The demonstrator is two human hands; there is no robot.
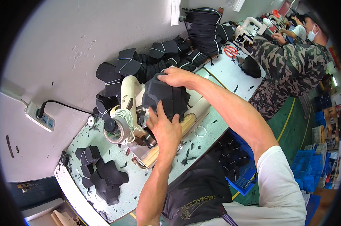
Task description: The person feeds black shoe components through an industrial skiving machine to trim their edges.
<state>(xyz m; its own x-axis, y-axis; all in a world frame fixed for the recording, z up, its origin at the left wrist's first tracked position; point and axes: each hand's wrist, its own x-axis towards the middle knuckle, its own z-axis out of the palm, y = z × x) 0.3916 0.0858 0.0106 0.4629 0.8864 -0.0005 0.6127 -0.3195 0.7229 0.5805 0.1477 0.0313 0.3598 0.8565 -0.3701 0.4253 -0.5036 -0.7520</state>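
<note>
Black flat cut pieces (pixel 161 94), layered over one another, lie on the cream-coloured bench machine (pixel 131 90). My right hand (pixel 178 77) grips their far edge, with the thumb on top and the other fingers mostly hidden. At their near edge, my left hand (pixel 165 130) rests with its fingers spread and the fingertips touching the surface. Just left of my left hand is the machine's round head, with a white cord (pixel 126 116) looped over it. A wooden strip (pixel 151 156) runs along the machine's base below that hand.
Tied bundles of black pieces (pixel 129 62) line the wall. A loose pile (pixel 106 177) lies at the near left of the table (pixel 140 184). Red-handled scissors (pixel 230 51) lie far right, near a person in camouflage (pixel 291 67). A blue crate (pixel 246 180) stands below the table edge.
</note>
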